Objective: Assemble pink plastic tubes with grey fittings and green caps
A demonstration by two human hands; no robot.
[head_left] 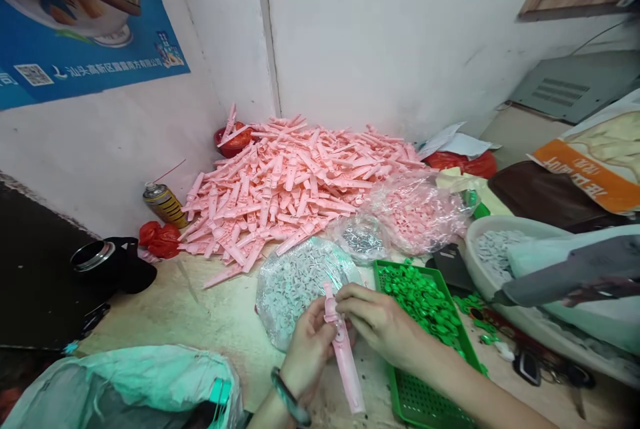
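Note:
A long pink plastic piece (347,366) points down toward the table's front edge. My left hand (311,342), with a bracelet at the wrist, is closed round its upper part. The fingers of my right hand (375,316) are pinched at the piece's upper end; whatever small part they may hold is hidden. Behind my hands, small white parts (295,282) lie on a round, plastic-lined holder. Right of them, a green tray (395,389) holds many small green parts (425,302). A large heap of similar pink pieces (285,182) spreads against the wall.
Bags of metal pins (361,240) and small pink parts (420,212) lie behind the tray. A white basin (520,224) stands right, with keys (527,368) before it. At left are a spray can (167,204), black flask (113,266) and lined container (150,372).

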